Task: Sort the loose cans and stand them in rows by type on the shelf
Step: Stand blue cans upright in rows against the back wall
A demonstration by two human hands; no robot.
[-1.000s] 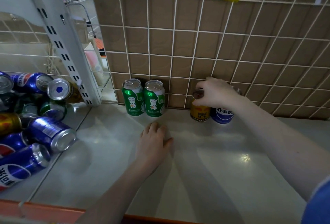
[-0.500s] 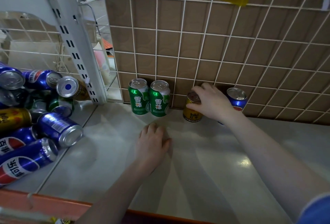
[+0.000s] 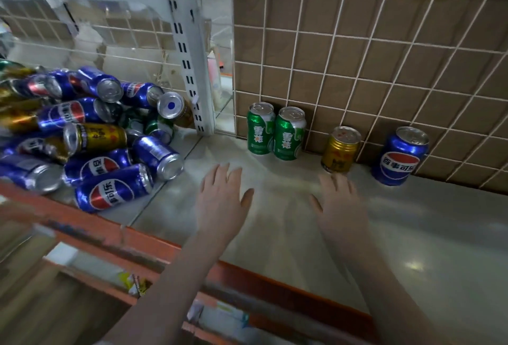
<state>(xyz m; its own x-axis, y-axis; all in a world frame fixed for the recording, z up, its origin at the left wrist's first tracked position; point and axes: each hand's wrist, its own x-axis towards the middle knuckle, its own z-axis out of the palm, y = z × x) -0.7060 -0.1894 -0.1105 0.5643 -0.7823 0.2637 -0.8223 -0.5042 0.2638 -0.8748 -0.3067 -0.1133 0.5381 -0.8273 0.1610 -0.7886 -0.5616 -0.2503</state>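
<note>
At centre frame both my hands, left hand (image 3: 224,201) and right hand (image 3: 341,204), hover flat with fingers released, grasping nothing. Two green cans (image 3: 275,131), a gold can (image 3: 340,149) and a blue Pepsi can (image 3: 400,156) stand upper right; the loose pile (image 3: 90,138) lies left. Pulling a can from low in the pile could roll the others off the shelf edge (image 3: 154,245).

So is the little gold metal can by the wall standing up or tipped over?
Standing up: the little gold metal can shows its lid on top.

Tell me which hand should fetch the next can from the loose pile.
Left. The left hand is open, holds nothing, and lies nearer the pile of loose cans at the shelf's left end. The right hand, also empty, sits by the gold can and would have to cross over.
</note>
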